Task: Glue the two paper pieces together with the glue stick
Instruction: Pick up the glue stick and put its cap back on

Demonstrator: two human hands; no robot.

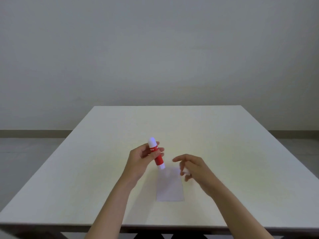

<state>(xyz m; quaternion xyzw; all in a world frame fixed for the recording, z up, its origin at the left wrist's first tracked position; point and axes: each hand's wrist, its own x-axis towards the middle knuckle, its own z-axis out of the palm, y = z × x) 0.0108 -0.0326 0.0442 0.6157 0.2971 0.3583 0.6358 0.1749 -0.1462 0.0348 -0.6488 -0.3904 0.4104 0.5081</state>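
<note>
Left hand (141,161) grips the glue stick (156,155) tilted over the paper's (170,185) far edge, right hand (191,167) beside it loosely curled around something small and white

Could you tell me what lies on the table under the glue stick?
A white paper piece lies flat on the table below the glue stick, held in the left hand. A second piece under it cannot be made out.

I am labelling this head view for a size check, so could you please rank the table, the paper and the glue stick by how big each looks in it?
1. Table, by far the largest.
2. Paper, lying flat on it.
3. Glue stick, held raised in the left hand, nearer the camera, yet it looks smaller than the sheet.
</note>
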